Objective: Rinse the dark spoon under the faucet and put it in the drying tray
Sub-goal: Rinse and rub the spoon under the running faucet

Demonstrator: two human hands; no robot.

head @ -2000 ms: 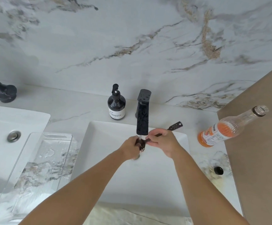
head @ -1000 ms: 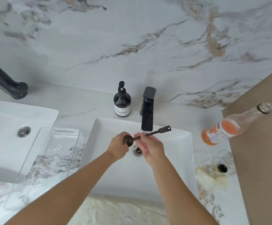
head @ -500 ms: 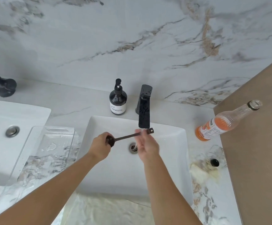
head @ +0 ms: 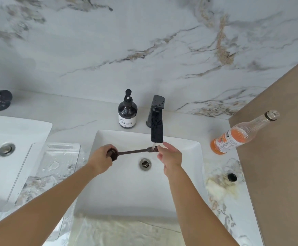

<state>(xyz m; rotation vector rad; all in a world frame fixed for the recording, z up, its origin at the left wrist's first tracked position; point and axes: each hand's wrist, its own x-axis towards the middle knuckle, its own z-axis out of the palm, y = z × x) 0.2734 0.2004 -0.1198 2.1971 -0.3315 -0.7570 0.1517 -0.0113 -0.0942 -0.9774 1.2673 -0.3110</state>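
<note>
From my remote feed: the left hand (head: 101, 161) grips the bowl end of the dark, slim-handled spoon (head: 132, 152) over the white rectangular sink (head: 189, 174), its perforated handle tip under water running from the black faucet (head: 156, 127). The right hand (head: 171, 155), open, touches that tip. The clear plastic drying tray (head: 38, 174) sits left, holding only water.
</note>
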